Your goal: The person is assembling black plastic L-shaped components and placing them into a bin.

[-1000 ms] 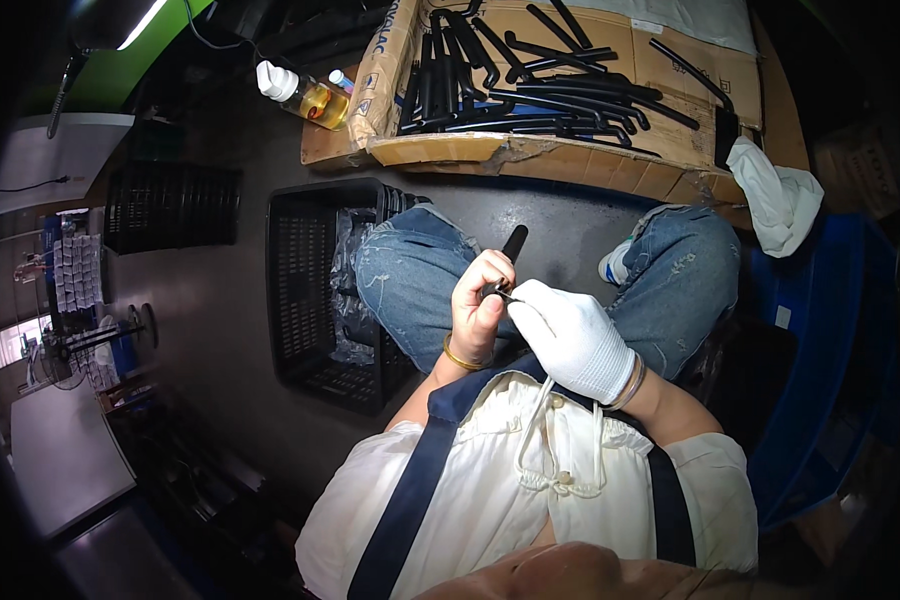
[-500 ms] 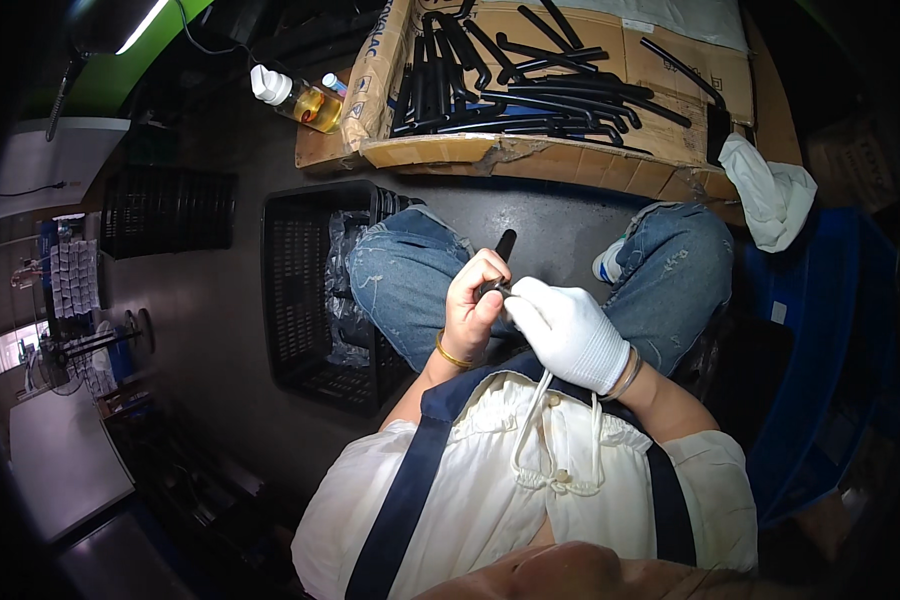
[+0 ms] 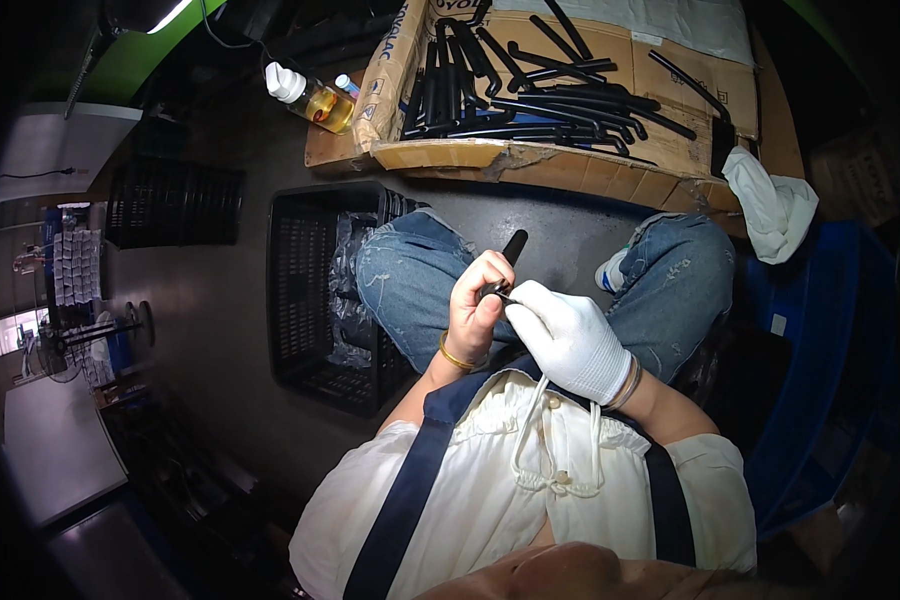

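Hands meet above our lap: our bare left hand (image 3: 478,305) grips a black hose (image 3: 508,262), our gloved right hand (image 3: 568,338) pinches its lower end.

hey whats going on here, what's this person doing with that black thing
A seated person holds a short black tube over their lap. The bare left hand grips it around the lower end, while the right hand, in a white glove, pinches at that same end. Ahead of the knees, a cardboard box holds many more black tubes, with a bottle of yellow liquid beside it. A black plastic crate sits by the left leg and a white cloth lies to the right.
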A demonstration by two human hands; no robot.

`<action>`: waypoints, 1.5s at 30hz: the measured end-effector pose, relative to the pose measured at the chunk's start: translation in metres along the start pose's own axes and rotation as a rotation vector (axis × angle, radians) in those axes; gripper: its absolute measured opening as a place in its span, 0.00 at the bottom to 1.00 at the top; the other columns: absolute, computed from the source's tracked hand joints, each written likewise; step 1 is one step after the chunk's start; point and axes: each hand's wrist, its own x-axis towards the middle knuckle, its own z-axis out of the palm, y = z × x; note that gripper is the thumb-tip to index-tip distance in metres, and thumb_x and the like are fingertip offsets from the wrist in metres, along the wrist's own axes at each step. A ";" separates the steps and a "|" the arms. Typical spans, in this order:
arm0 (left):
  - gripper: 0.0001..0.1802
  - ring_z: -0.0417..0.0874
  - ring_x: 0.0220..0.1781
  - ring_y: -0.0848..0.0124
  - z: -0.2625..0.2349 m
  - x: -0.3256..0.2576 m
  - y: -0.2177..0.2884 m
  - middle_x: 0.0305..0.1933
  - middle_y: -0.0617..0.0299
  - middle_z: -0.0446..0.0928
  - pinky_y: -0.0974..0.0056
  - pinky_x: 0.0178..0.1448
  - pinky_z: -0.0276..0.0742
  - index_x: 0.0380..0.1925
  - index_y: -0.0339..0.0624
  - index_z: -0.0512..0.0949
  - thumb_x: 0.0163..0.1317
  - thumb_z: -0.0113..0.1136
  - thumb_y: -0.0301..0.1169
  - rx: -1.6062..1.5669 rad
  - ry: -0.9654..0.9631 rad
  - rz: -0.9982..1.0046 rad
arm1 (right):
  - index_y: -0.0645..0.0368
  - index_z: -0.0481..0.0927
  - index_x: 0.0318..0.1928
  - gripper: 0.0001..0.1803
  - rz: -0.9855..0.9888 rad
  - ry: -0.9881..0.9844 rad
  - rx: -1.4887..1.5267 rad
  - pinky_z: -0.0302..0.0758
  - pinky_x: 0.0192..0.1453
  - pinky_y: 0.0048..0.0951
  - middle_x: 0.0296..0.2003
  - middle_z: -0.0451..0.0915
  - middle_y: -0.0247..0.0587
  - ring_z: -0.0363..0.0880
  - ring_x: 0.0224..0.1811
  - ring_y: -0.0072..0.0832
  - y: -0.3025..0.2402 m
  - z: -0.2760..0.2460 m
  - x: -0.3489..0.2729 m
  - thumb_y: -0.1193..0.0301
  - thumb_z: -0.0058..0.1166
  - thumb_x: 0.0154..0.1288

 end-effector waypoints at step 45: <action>0.28 0.76 0.29 0.68 0.033 0.022 0.020 0.28 0.61 0.71 0.63 0.34 0.77 0.50 0.42 0.70 0.76 0.34 0.56 -0.727 0.356 -0.525 | 0.58 0.76 0.26 0.21 0.331 -0.183 -0.182 0.75 0.29 0.44 0.19 0.79 0.48 0.82 0.25 0.48 0.033 0.016 -0.033 0.53 0.61 0.62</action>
